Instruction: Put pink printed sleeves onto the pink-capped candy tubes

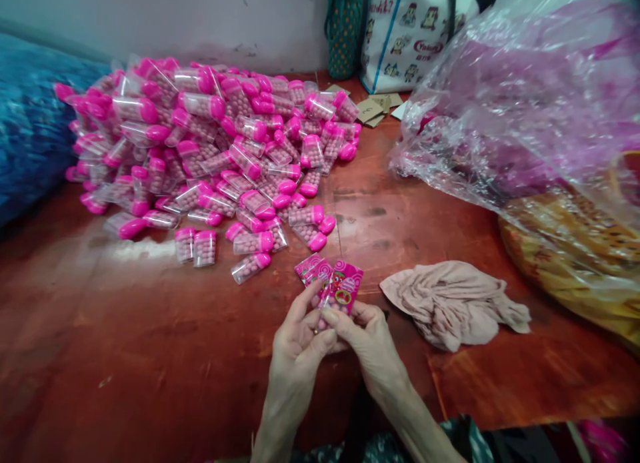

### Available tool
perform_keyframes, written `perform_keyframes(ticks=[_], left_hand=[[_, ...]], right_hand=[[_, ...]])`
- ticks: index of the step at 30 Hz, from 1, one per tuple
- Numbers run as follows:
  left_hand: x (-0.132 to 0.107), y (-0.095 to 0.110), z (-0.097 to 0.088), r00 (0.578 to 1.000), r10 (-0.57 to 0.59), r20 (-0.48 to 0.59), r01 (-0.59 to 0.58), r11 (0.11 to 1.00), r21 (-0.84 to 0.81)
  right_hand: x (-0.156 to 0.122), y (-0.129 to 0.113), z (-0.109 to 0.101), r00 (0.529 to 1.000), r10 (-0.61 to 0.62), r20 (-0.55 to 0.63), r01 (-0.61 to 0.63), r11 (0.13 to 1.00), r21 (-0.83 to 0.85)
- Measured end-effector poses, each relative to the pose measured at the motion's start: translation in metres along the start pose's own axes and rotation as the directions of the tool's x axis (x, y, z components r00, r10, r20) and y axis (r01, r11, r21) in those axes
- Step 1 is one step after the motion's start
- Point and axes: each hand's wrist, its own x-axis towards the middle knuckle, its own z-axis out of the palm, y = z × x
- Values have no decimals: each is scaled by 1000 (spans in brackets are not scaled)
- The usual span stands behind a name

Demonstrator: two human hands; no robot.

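Near the table's front, my left hand [303, 336] and my right hand [367, 333] meet around small pink printed labels [349, 279] with a swirl pattern and a cartoon figure. Pink balls [323, 321] show below the print, between my fingers, as in a small clear candy container; its outline is partly hidden. My right thumb presses on the front of it. My left fingers are curled around the left side, with more pink print [311, 268] sticking up behind them. Just beyond my hands lies a heap of clear candy containers [200, 106] with bright pink caps and pink balls inside.
A crumpled beige cloth [455, 303] lies right of my hands. Clear plastic bags [500, 109] and a yellow bag [560, 269] fill the right side. A blue bag [40, 116] stands left. At the back wall are cardboard pieces [373, 109] and a white printed bag [395, 43].
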Motion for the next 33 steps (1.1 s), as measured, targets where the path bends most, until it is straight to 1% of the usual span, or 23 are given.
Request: perform_keyframes(ticks=[3, 5, 7, 10, 13, 18, 20, 22, 24, 25, 28, 30, 33], left_hand=[[1, 0, -1, 998, 18, -52, -17, 1000, 24], [1, -2, 1, 996, 16, -83, -11, 999, 52], [1, -4, 4, 994, 10, -107, -2, 997, 80], [0, -8, 8, 990, 38, -136, -26, 995, 94], [1, -8, 7, 983, 77, -169, -60, 993, 103], [5, -3, 3, 959, 113, -259, -91, 991, 94], [7, -2, 4, 958, 101, -267, -81, 993, 87], [7, -2, 5, 959, 90, -267, -71, 994, 81], [7, -2, 7, 963, 63, -262, -45, 996, 71], [7, -2, 8, 966, 42, -256, -25, 997, 67], [7, -3, 8, 972, -13, -235, 29, 997, 65], [7, -4, 7, 972, -26, -234, 43, 997, 68], [6, -6, 4, 974, -31, -223, 49, 996, 76]], right_hand=[[1, -3, -5, 999, 19, 39, -19, 1000, 22], [4, -8, -9, 999, 0, 52, -3, 999, 46], [7, -14, -11, 999, -17, 29, 16, 998, 64], [9, -19, -8, 999, -26, -32, 28, 997, 67], [6, -13, -1, 998, -48, -48, 52, 996, 69], [1, 2, 7, 997, -74, -16, 75, 995, 60], [2, 3, 7, 997, -72, -7, 72, 994, 79], [3, -1, 4, 999, -42, 18, 40, 994, 100], [6, -7, 0, 999, -8, 43, 3, 994, 108], [8, -9, -2, 999, -8, 42, 4, 994, 108], [12, -14, -9, 996, -82, -34, 85, 992, 89], [14, -14, -11, 987, -135, -89, 142, 987, 70], [16, -12, -13, 976, -180, -122, 188, 980, 57]])
